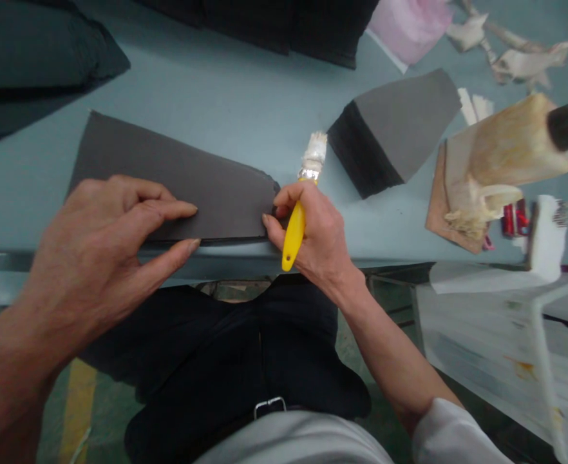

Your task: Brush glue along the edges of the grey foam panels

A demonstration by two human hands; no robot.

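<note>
A flat dark grey panel (pixel 182 167), wider at its left end, lies along the front edge of the table. My left hand (pixel 105 238) rests over its left part, fingers stretched out, with the thumb and index finger apart at the near edge. Held in my right hand (pixel 320 235) is a paintbrush (pixel 293 235) with a yellow handle, its white-coated bristles pointing away from me. The thumb and a finger of that same hand touch the panel's right end. To the right sits a stack of similar dark grey pieces (pixel 404 129).
A stained, whitish container (pixel 511 148) with a black cap lies at the right on a brown board (pixel 436 206). Dark fabric (pixel 37 58) occupies the far left, and pink material (pixel 412 29) with pale scraps is at the back right. A white rack (pixel 487 348) stands below right.
</note>
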